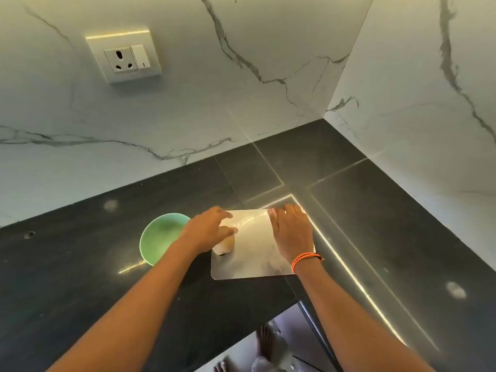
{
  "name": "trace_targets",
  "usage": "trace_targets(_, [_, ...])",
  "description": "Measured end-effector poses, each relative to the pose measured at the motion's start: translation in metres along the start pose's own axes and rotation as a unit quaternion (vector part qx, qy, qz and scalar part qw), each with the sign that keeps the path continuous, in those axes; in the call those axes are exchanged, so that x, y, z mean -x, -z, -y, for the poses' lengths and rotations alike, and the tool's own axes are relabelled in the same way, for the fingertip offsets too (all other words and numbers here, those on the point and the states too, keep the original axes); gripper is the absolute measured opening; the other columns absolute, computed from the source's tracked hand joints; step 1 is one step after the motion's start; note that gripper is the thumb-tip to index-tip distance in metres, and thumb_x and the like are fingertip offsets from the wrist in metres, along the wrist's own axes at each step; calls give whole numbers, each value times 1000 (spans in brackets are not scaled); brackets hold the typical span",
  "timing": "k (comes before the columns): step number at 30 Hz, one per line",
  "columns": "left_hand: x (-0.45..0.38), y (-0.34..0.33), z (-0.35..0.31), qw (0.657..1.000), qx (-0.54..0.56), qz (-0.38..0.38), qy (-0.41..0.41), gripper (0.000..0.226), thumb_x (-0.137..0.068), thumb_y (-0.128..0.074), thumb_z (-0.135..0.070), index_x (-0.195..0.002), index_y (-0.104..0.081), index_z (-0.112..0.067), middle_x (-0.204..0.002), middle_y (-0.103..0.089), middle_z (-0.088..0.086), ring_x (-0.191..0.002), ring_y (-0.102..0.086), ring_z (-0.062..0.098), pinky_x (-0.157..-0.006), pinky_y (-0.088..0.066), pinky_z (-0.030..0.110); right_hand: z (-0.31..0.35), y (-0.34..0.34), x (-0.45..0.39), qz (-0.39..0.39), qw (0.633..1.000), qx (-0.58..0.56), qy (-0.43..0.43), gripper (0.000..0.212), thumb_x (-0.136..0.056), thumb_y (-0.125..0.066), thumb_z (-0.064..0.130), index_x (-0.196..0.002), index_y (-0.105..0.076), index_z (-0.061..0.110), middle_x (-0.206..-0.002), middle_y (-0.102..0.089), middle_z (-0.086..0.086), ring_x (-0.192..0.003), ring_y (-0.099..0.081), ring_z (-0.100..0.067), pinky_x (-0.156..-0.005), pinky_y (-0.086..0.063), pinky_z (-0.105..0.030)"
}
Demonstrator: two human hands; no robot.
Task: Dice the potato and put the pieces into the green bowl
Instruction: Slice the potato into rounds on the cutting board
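A pale peeled potato point(224, 246) lies near the left edge of a shiny steel cutting board point(249, 264) on the dark counter. My left hand point(208, 229) reaches over the potato with its fingers spread and fairly straight, the palm side touching the potato's top. My right hand point(291, 232), with an orange cord on the wrist, lies flat on the board's right part, fingers pointing to the far edge. The green bowl point(158, 233) stands just left of the board, partly behind my left forearm, and looks empty. No knife shows.
The counter point(80, 277) runs into a corner of white marble walls at the back and right. A wall socket point(126, 59) sits high on the left wall. The counter's front edge is close below the board, with the floor and bare feet point(264, 345) beneath.
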State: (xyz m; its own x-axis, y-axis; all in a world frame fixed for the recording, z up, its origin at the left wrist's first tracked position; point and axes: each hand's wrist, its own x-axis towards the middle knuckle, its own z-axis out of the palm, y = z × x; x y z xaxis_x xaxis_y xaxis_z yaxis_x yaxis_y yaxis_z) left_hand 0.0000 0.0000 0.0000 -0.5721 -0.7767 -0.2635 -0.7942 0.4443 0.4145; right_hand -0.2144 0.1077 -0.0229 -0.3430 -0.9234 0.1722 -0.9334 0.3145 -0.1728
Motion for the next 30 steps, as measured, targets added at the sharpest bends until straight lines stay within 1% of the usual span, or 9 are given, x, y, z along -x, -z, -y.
trace_targets(2, [1,-2,2,995,-72,64,-17,72,-85,-70,-67,-149,-51,-40,-149,-46,-13,-125,-60,25,-98,-51,43,-7,-12,6,18,998,14,-53,30,-105,-39,29,-112,-66,19,-109,-62,-1,-101,-57,-21,-88,-49,-35])
trace_targets(4, [5,-14,7,989,-117,84,-27,83,-80,-77,-62,-153,-46,-39,-150,-43,-9,-125,-60,26,-94,-52,42,-12,-27,18,36,990,20,-134,21,-97,-53,18,-115,-64,16,-113,-59,-4,-101,-57,-24,-86,-52,-35])
trace_targets(8, [5,-41,8,988,-146,52,-23,84,-86,-79,-44,-158,-37,-33,-151,-42,1,-124,-60,32,-90,-54,43,-15,-44,43,42,978,4,-205,24,-95,-52,10,-117,-61,12,-118,-53,-12,-105,-54,-30,-87,-54,-40])
trace_targets(12, [7,-63,9,994,-106,-12,-13,77,-88,-74,-37,-157,-39,-33,-150,-43,1,-126,-54,33,-92,-54,44,-19,-54,51,10,968,-101,-228,44,-92,-49,-4,-133,-53,9,-119,-49,-15,-109,-48,-32,-89,-54,-41])
trace_targets(16, [4,-86,10,997,0,-78,-25,84,-86,-78,-45,-158,-39,-27,-156,-45,-1,-134,-49,27,-106,-49,43,-18,-64,47,-26,944,-211,-254,39,-101,-50,8,-139,-53,10,-115,-57,-13,-110,-52,-32,-90,-47,-43])
trace_targets(19, [-4,-105,9,987,97,-109,-63,87,-83,-83,-49,-155,-40,-29,-156,-46,-6,-137,-47,17,-111,-44,37,-15,-73,46,-40,938,-257,-229,19,-96,-59,14,-113,-67,16,-98,-65,-4,-95,-61,-26,-84,-53,-41])
trace_targets(21, [-11,-115,10,978,141,-131,-80,87,-81,-86,-49,-153,-41,-32,-154,-47,-10,-135,-45,11,-109,-42,31,-13,-80,42,-42,947,-244,-203,5,-91,-65,16,-94,-66,20,-88,-62,1,-83,-61,-21,-74,-53,-38])
trace_targets(26, [-30,-126,23,965,197,-139,-105,88,-74,-92,-50,-148,-46,-38,-149,-48,-19,-128,-48,4,-102,-48,28,-5,-98,39,-71,971,-177,-142,8,-97,-63,32,-98,-58,26,-76,-59,8,-70,-59,-14,-64,-55,-35])
trace_targets(30, [-38,-126,33,958,218,-140,-121,88,-66,-95,-54,-141,-50,-43,-137,-51,-27,-120,-53,-1,-91,-46,14,3,-106,41,-71,984,-126,-100,15,-99,-56,43,-107,-53,31,-79,-61,9,-71,-60,-15,-65,-56,-34])
